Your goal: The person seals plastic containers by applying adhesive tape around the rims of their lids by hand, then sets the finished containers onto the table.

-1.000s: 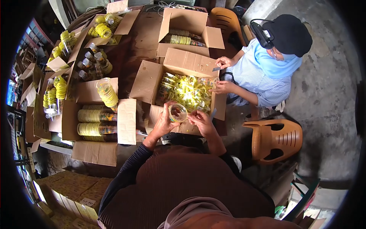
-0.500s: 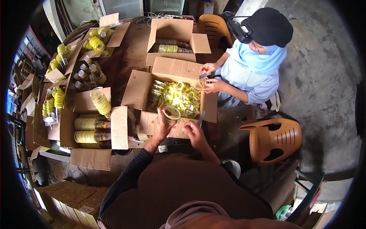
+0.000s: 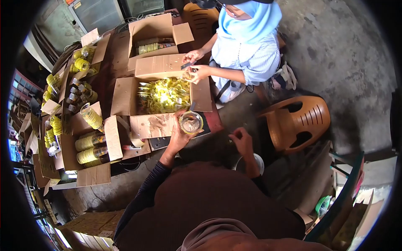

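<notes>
My left hand (image 3: 179,136) is wrapped round a clear plastic cup (image 3: 191,122) with a yellowish rim, its open mouth facing me. The cup is just off the near corner of an open cardboard box (image 3: 122,98) filled with yellow plastic scraps (image 3: 169,94). A narrow grey strip (image 3: 192,106) sits at that box's near right corner. Away to the right, my right hand (image 3: 241,141) has its fingers curled and pinched together above a pale bucket (image 3: 258,164); whatever they hold, if anything, is too small to make out.
Across the box, another person (image 3: 247,54) holds a dark flat tool (image 3: 187,65) and a cup. Open cartons of stacked yellow-rimmed cups (image 3: 90,144) stand on the left, another carton (image 3: 150,31) behind. An orange plastic chair (image 3: 297,123) is at the right.
My view has swung right, shifting the table leftwards in it. My right hand has moved away from the box towards the bucket. My left hand still holds the cup, now turned more towards me.
</notes>
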